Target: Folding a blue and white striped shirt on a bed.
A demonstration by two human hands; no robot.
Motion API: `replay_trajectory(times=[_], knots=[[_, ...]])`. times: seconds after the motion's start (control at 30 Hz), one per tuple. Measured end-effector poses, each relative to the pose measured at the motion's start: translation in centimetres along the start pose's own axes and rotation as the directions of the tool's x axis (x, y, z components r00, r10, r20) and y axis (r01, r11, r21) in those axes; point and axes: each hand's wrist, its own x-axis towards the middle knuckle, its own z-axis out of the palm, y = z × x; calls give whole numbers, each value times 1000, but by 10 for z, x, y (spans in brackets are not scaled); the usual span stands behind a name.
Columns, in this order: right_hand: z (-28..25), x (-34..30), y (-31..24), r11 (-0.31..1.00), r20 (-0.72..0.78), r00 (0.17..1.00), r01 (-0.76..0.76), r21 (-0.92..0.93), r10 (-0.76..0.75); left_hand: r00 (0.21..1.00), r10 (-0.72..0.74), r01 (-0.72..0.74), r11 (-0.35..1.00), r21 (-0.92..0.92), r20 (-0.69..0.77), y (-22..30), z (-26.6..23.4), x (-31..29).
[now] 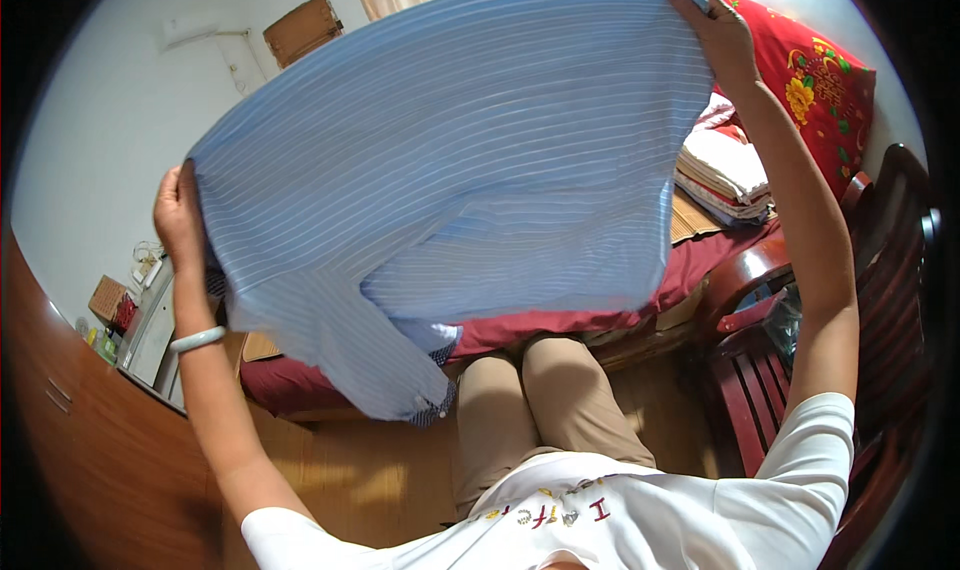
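Note:
A blue shirt (450, 170) with thin white stripes is stretched wide between my two raised hands. My left hand (180, 215) grips its edge at the left, fingers closed on the cloth. At the upper right, my right hand (722, 40) pinches the opposite edge. One sleeve (385, 365) dangles at the lower left of the cloth, over the bed's near edge. The spread fabric hides much of the bed behind it. A pale bangle (198, 340) circles my left wrist.
Beyond the shirt lies a bed with a dark red cover (540, 332). Folded cloths (725, 165) are stacked at its right, near a red flowered pillow (815, 85). A dark wooden chair (745, 400) stands right; a brown wooden cabinet (90, 420) stands left.

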Motion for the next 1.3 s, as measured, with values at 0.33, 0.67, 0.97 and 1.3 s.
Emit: replay_trajectory(times=[0.33,0.67,0.97,1.3], knots=[[13,-16,120,972,135,962,-234,-36,237,933,-59,112,985,-132,354,-65,106,-35],[85,-52,253,787,296,744,-480,-388,599,713,-288,262,955,138,639,-115,252,-123],[141,-91,267,640,147,737,-448,-623,660,585,-466,280,884,373,664,-164,299,-175],[164,-166,312,583,23,832,-369,-724,555,553,-509,277,859,431,660,-175,321,-223]])
